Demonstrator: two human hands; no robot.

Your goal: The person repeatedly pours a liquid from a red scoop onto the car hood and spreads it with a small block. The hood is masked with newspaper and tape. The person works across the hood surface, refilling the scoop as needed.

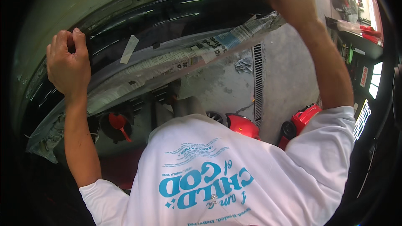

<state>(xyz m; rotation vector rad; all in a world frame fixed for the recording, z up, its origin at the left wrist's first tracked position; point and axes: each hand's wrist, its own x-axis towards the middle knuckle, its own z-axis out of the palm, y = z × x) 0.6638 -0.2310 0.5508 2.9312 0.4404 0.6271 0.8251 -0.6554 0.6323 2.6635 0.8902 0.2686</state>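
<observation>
A long, glossy black curved panel point(176, 12) stretches across in front of me, along the edge of a pale olive surface point(63, 8). Newspaper point(163, 61) and clear plastic film cover its near side, and a whitish strip of tape point(129, 49) sticks to the black face. At the panel's left part is my left hand point(69, 62), closed, with thumb and forefinger drawn together. My right hand point(291, 1) is closed in a fist at the panel's far right end. Whatever either hand pinches is hidden behind the fingers.
Below the panel, a red scoop point(118, 123) rests in a dark round container. A drain grate point(258, 83) crosses the concrete floor beside crumpled plastic point(243, 65). Red wheeled objects point(305, 119) stand at lower right. Red cloth point(370, 33) lies on a dark bench farther right.
</observation>
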